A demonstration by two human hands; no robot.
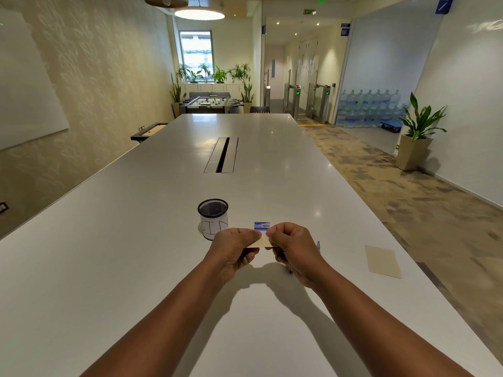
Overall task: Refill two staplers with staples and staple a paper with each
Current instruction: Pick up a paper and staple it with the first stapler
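Both hands meet above the white table and pinch a small tan paper between them. My left hand holds its left edge and my right hand holds its right edge. A small blue and white staple box lies on the table just beyond the fingers. A bit of a blue object and a dark tip show from behind my right hand; I cannot tell whether these are staplers.
A black mesh cup with a white label stands left of the hands. Another tan paper lies near the table's right edge. A cable slot runs along the table's middle farther off.
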